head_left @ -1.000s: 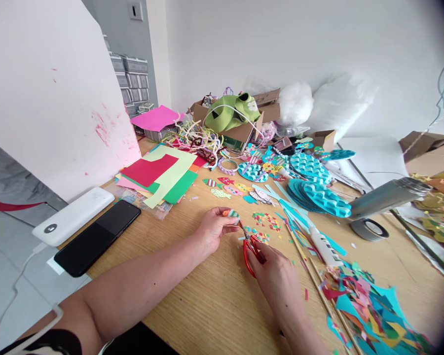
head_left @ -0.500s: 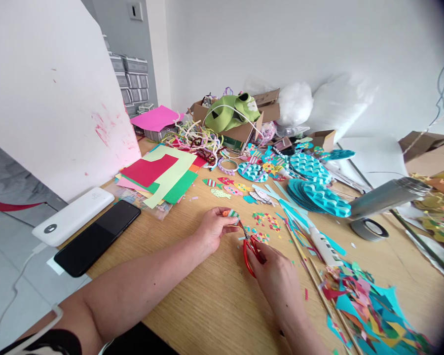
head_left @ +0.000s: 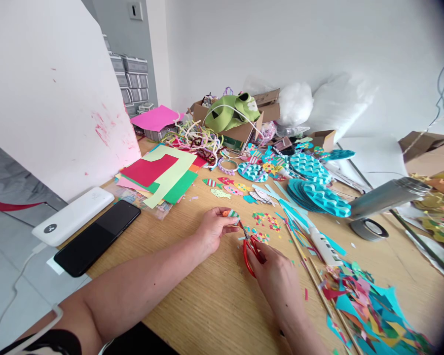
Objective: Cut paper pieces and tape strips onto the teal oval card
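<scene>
Between thumb and fingers, my left hand [head_left: 215, 228] pinches a small striped paper fish [head_left: 232, 214] with an orange end. My right hand [head_left: 276, 268] is closed around the red handles of a pair of scissors [head_left: 248, 254]. The blades point up and left, with their tips at the lower right edge of the paper fish. Just beyond my hands lie several cut paper fish [head_left: 225, 181] in red, yellow, pink and pale green. Small colourful paper bits [head_left: 266, 221] are scattered to the right of the paper fish I hold.
Coloured paper sheets [head_left: 170, 167], a black phone [head_left: 98, 237] and a white power bank [head_left: 74, 215] lie at left. To the right are wavy blue discs [head_left: 316, 197], a glue bottle [head_left: 324, 246], tape [head_left: 369, 229], a metal bottle [head_left: 390, 197], wooden sticks [head_left: 320, 286] and paper scraps [head_left: 377, 315].
</scene>
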Demonstrator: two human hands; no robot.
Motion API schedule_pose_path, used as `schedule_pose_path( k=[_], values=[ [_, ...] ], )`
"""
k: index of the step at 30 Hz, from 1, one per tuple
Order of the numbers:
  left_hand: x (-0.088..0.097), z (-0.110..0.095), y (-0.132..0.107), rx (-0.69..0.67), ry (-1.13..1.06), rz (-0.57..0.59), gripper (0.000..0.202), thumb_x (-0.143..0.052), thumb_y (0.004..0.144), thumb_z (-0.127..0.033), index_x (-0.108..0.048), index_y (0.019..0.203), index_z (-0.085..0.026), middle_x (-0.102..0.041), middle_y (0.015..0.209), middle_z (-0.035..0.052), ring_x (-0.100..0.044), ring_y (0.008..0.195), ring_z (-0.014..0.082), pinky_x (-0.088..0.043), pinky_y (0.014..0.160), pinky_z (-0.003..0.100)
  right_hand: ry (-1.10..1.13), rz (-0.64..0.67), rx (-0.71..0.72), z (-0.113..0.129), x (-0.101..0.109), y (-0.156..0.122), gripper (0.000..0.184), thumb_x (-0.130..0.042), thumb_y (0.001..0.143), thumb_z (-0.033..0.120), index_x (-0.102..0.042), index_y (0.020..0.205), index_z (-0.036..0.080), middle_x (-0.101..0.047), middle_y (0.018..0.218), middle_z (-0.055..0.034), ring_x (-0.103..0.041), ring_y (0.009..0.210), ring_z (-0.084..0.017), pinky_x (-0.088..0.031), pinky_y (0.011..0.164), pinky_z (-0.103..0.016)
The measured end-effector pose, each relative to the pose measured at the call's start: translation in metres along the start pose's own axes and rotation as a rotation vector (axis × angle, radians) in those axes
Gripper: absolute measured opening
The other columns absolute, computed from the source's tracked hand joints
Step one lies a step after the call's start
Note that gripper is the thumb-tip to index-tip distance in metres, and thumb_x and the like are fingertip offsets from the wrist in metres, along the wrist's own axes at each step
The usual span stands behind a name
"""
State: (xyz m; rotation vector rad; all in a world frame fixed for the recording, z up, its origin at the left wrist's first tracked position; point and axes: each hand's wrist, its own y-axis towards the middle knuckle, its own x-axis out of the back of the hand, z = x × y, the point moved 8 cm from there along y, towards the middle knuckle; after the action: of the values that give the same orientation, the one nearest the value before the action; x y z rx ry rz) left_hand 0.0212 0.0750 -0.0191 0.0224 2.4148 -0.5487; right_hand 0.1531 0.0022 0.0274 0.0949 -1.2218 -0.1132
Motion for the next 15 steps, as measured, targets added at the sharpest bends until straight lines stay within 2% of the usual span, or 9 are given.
schedule_pose_path(
  k=[15],
  values=[
    [-0.0018, 0.0, -0.0011, 0.02, 0.001, 0.006, 0.026, -0.063, 0.064, 0.005, -0.054, 0.082, -0.012, -0.063, 0.071, 0.0013, -0.065, 0.061, 0.0128, -0.053, 0.055, 0.023, 0.01, -0.012, 0.003, -0.0007, 0.0009, -0.0004, 0.034, -0.045, 0.088, 0.045, -0.069, 0.092, 0.022, -0.07, 0.079, -0.0057, -0.064, 0.066, -0.019, -0.039, 0.058, -0.025]
  ],
)
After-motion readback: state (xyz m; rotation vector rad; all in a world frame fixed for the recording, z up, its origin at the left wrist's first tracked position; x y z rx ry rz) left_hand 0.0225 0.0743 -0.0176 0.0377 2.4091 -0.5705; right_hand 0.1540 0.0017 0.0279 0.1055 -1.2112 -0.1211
